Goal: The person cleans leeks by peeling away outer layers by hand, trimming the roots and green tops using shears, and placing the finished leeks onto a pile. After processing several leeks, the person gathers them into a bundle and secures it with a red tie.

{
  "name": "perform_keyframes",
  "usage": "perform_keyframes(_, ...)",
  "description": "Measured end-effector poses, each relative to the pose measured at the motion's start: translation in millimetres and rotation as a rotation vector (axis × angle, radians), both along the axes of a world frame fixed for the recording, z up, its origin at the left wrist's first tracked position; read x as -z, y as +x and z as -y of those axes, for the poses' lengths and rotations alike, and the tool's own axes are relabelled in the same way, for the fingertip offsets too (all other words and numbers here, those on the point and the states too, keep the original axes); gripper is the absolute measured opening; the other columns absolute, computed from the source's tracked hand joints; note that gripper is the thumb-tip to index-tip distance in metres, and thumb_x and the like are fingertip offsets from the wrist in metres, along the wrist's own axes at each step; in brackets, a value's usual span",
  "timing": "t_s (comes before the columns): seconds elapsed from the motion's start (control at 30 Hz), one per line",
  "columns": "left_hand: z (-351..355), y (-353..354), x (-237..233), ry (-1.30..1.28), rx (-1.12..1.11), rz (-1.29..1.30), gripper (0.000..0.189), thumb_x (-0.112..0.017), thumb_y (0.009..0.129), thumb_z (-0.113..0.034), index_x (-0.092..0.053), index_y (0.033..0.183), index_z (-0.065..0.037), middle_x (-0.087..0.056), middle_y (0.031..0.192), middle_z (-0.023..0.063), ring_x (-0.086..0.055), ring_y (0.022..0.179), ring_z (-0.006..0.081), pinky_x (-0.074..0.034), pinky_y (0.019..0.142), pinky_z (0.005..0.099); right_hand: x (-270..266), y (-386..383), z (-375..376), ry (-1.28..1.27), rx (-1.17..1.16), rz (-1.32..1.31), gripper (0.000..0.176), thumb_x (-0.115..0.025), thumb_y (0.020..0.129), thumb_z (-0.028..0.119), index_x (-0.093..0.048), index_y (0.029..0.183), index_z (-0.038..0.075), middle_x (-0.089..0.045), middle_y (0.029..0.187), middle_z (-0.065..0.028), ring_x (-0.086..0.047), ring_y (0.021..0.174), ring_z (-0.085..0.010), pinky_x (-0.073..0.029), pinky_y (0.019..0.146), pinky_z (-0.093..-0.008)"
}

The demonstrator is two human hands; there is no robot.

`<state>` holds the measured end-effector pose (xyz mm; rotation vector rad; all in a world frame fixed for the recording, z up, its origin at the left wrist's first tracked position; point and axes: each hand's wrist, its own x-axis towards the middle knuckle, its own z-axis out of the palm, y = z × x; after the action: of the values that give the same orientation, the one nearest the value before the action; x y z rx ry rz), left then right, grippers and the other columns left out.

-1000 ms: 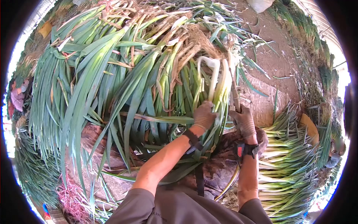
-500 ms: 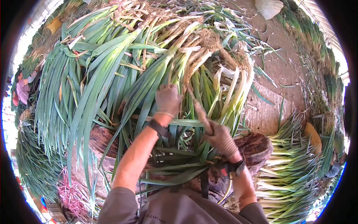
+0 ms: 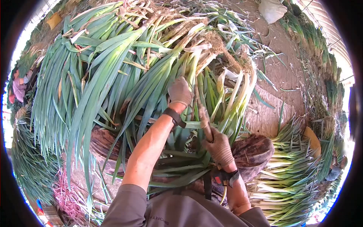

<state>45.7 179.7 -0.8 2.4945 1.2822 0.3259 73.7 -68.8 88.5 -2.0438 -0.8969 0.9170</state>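
Observation:
Gloved and curled, my left hand closes around the leafy part of some leeks in the middle of a large pile. Their roots point away from me. My gloved right hand is wrapped round a long wooden handle, lower and to the right. The handle slants up toward the leeks beside my left hand; its thin far end is blurred and hard to make out. Green leaves hang across my lap between my legs. Just right of the handle, more pale leek stalks lie together.
Rows of leeks with white stems lie at the lower right. Pink ties are on the ground at the lower left. Bundled greens stand at the left, near a person in pink. A white sack lies at the top right.
My left hand has moved slightly up and right along the leeks. The handle in my right hand has swung a little more upright, and that hand is slightly lower.

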Motion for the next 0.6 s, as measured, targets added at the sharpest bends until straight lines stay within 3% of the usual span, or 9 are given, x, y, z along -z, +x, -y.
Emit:
perform_keyframes(0.03, 7, -2, 7, -0.083, -0.008, 0.149, 0.046, -0.076, 0.08, -0.035, -0.057, 0.107, -0.002, -0.068, 0.097, 0.0204, -0.07, 0.088, 0.0407, -0.056, 0.078, 0.0505, -6, -9, 0, 0.007, -0.027, 0.007, 0.047, -0.072, 0.08, 0.018, -0.059, 0.119, -0.005, -0.068, 0.09, -0.0268, -0.068, 0.086, -0.0416, -0.053, 0.078, -0.043)
perform_keyframes(0.07, 12, -2, 13, -0.261, -0.041, 0.146, 0.047, -0.078, 0.079, -0.033, -0.057, 0.108, -0.002, -0.069, 0.095, 0.0227, -0.07, 0.093, 0.0406, -0.055, 0.081, 0.0525, -10, -14, 1, 0.015, -0.053, 0.016, 0.047, -0.072, 0.081, 0.019, -0.059, 0.12, -0.005, -0.068, 0.09, -0.0272, -0.068, 0.086, -0.043, -0.053, 0.078, -0.0435)
perform_keyframes(0.13, 21, -12, -1, -0.383, -0.019, 0.032, 0.053, -0.08, 0.076, -0.031, -0.058, 0.114, -0.002, -0.071, 0.102, 0.0233, -0.07, 0.096, 0.0398, -0.055, 0.085, 0.0489, -9, -16, 9, -0.017, -0.014, 0.051, 0.05, -0.072, 0.08, 0.019, -0.058, 0.123, -0.004, -0.067, 0.09, -0.029, -0.068, 0.089, -0.045, -0.053, 0.078, -0.0455)
perform_keyframes(0.33, 20, -30, 15, -0.611, -0.015, 0.286, 0.058, -0.083, 0.071, -0.027, -0.063, 0.118, 0.0, -0.071, 0.107, 0.0225, -0.07, 0.1, 0.0361, -0.053, 0.089, 0.0429, 2, -22, 44, -0.116, -0.041, 0.031, 0.055, -0.072, 0.079, 0.019, -0.056, 0.126, -0.005, -0.066, 0.094, -0.0314, -0.066, 0.092, -0.047, -0.053, 0.08, -0.0467)
perform_keyframes(0.47, 22, -30, 28, -0.605, -0.024, 0.4, 0.05, -0.081, 0.074, -0.024, -0.065, 0.115, 0.001, -0.072, 0.104, 0.0219, -0.07, 0.099, 0.0349, -0.053, 0.087, 0.0417, 7, -21, 28, -0.098, -0.012, 0.072, 0.048, -0.072, 0.079, 0.021, -0.058, 0.117, -0.005, -0.065, 0.089, -0.0309, -0.064, 0.089, -0.0496, -0.053, 0.077, -0.0494)
perform_keyframes(0.5, 24, -30, 25, -0.571, -0.025, 0.387, 0.052, -0.08, 0.074, -0.015, -0.065, 0.119, 0.006, -0.072, 0.107, 0.024, -0.071, 0.098, 0.0331, -0.053, 0.088, 0.0369, 11, -19, 23, -0.105, -0.004, 0.08, 0.046, -0.07, 0.079, 0.019, -0.058, 0.116, -0.005, -0.065, 0.089, -0.0304, -0.064, 0.088, -0.0487, -0.052, 0.077, -0.0477)
perform_keyframes(0.6, 25, -33, 3, -0.658, -0.034, 0.35, 0.049, -0.079, 0.076, -0.016, -0.065, 0.119, 0.005, -0.071, 0.11, 0.0246, -0.07, 0.103, 0.0341, -0.053, 0.089, 0.0376, 25, -8, 3, -0.103, 0.015, 0.122, 0.043, -0.067, 0.078, 0.017, -0.06, 0.114, -0.005, -0.065, 0.089, -0.0291, -0.064, 0.087, -0.047, -0.052, 0.077, -0.0446)
